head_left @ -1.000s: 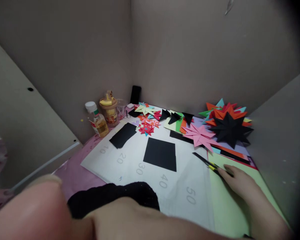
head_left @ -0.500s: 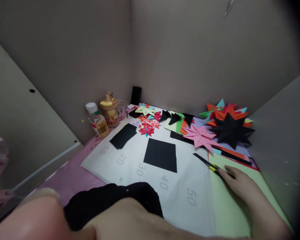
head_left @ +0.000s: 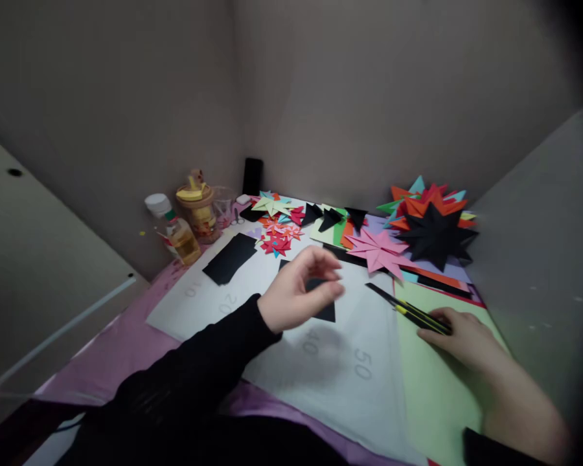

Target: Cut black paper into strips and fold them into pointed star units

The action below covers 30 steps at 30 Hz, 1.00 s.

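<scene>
My left hand (head_left: 304,288) hangs above the white numbered mat (head_left: 379,401), fingers curled but apart, with nothing visible between them. It partly hides a black paper square (head_left: 326,310). At the right, my right hand (head_left: 459,333) is closed on the handles of black and yellow scissors (head_left: 411,314), whose dark blades point up and left over the edge between the mat and a pale green sheet (head_left: 437,382). A stack of black paper (head_left: 230,259) lies at the mat's left.
Along the back are small folded stars (head_left: 276,243), black folded pieces (head_left: 330,219), a pink star (head_left: 379,251) and a large black star (head_left: 437,236). A bottle (head_left: 182,239), a yellow-lidded cup (head_left: 199,210) and an upright phone (head_left: 252,175) stand back left.
My left hand has come from the near left to above the black square. My right hand now wraps round the scissors more fully. The view has shifted a little.
</scene>
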Each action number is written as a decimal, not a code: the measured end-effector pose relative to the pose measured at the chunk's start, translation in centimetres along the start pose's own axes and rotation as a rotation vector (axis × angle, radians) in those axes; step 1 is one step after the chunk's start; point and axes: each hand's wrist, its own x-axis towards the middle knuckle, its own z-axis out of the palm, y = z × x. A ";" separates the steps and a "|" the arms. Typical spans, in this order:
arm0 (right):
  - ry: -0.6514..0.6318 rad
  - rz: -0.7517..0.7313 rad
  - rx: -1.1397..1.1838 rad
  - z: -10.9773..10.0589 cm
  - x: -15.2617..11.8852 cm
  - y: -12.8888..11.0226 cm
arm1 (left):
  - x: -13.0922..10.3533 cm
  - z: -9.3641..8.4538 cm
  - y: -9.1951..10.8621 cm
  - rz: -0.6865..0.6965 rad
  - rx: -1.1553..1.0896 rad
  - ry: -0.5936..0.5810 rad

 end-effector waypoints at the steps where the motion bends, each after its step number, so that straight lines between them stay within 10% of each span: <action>1: -0.044 -0.011 0.024 -0.2 -0.1 0.0 | 0.2 -0.1 -1.7 -0.050 0.200 0.012; 5: -0.085 -0.059 0.110 -1.3 -0.4 -0.7 | -0.2 -0.6 -6.9 -0.128 0.803 -0.382; 10: -0.001 -0.150 0.216 -2.2 -1.0 -3.8 | -1.3 -1.0 -9.5 -0.130 1.046 -0.690; 17: 0.027 -0.275 0.078 -0.3 -1.3 -7.8 | -1.2 -0.4 -11.6 -0.178 1.116 -0.624; 30: 0.033 -0.369 -0.001 0.1 -1.6 -7.9 | -1.5 0.2 -11.2 -0.174 1.138 -0.560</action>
